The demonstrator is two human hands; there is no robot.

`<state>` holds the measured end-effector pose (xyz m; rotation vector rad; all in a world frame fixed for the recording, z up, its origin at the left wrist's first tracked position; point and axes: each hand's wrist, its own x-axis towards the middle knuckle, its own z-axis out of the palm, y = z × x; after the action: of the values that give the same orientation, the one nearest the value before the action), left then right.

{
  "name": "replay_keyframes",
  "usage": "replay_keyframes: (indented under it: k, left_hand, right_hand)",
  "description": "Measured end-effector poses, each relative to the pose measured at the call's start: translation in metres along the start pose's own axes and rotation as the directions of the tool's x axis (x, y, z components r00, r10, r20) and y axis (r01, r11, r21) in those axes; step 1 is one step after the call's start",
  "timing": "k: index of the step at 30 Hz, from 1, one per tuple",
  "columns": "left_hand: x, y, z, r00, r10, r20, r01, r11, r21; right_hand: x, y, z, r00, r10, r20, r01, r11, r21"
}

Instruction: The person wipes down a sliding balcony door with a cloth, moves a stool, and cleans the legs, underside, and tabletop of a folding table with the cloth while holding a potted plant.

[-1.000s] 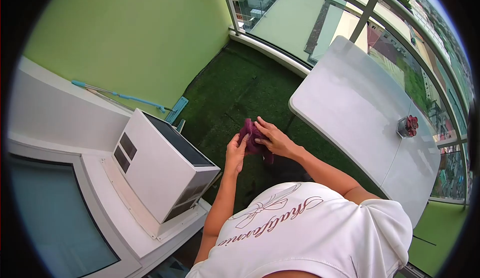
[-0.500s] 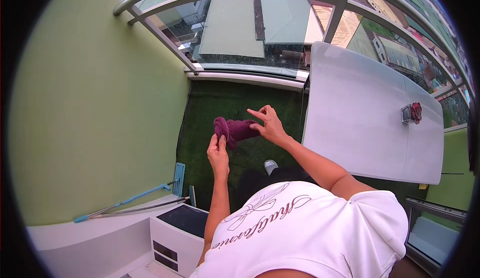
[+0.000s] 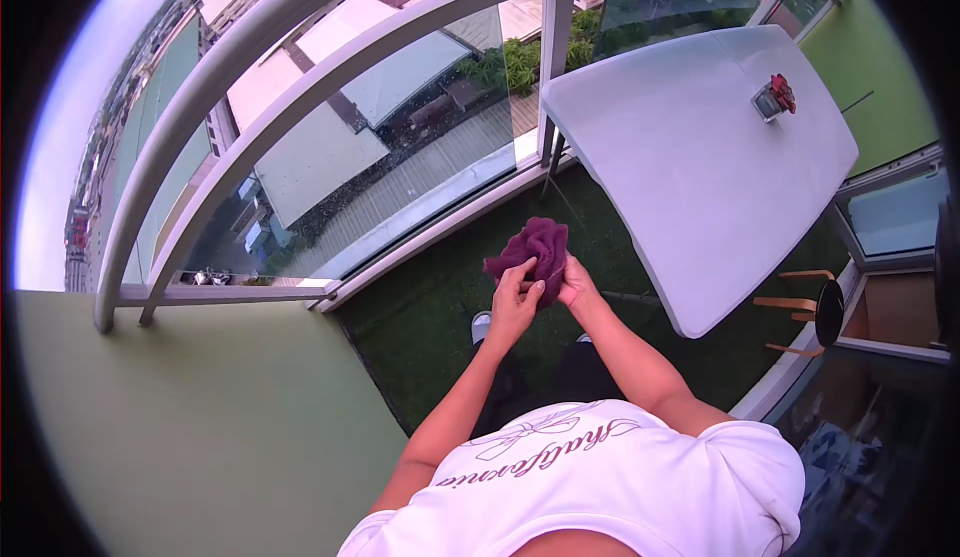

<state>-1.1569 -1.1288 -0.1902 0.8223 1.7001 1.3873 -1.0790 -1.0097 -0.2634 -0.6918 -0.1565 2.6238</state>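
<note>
A maroon cloth (image 3: 541, 244), bunched and folded, is held between both hands in front of my body, above the dark green floor. My left hand (image 3: 515, 302) grips its near left side, with the fingers bent over the fabric. My right hand (image 3: 573, 284) holds the cloth from the right, its fingers partly hidden behind the folds. One corner of the fabric sticks out to the left.
A white table (image 3: 700, 187) stands to the right, with a small vase holding a red flower (image 3: 775, 98) on it. A metal railing (image 3: 330, 77) with glass panels curves ahead. At the right is a stool (image 3: 828, 313); a green wall (image 3: 200, 407) is at the left.
The view has swung to the right. The cloth, longer and rolled before, is now bunched up. My right hand, which had a finger stretched out, has closed in beside my left.
</note>
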Motion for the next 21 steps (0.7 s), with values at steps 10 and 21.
replay_keyframes:
  k: [10, 21]
  left_hand:
    - [0.102, -0.136, -0.099, 0.993, -0.088, 0.08, 0.076, 0.987, 0.139]
    - [0.269, -0.236, -0.015, 0.961, 0.258, 0.103, -0.255, 0.966, -0.04]
  right_hand:
    - [0.245, -0.105, -0.024, 0.279, -0.917, -0.287, 0.875, 0.365, -0.317]
    - [0.319, -0.092, -0.133, -0.183, -0.922, 0.342, 0.486, -0.388, -0.783]
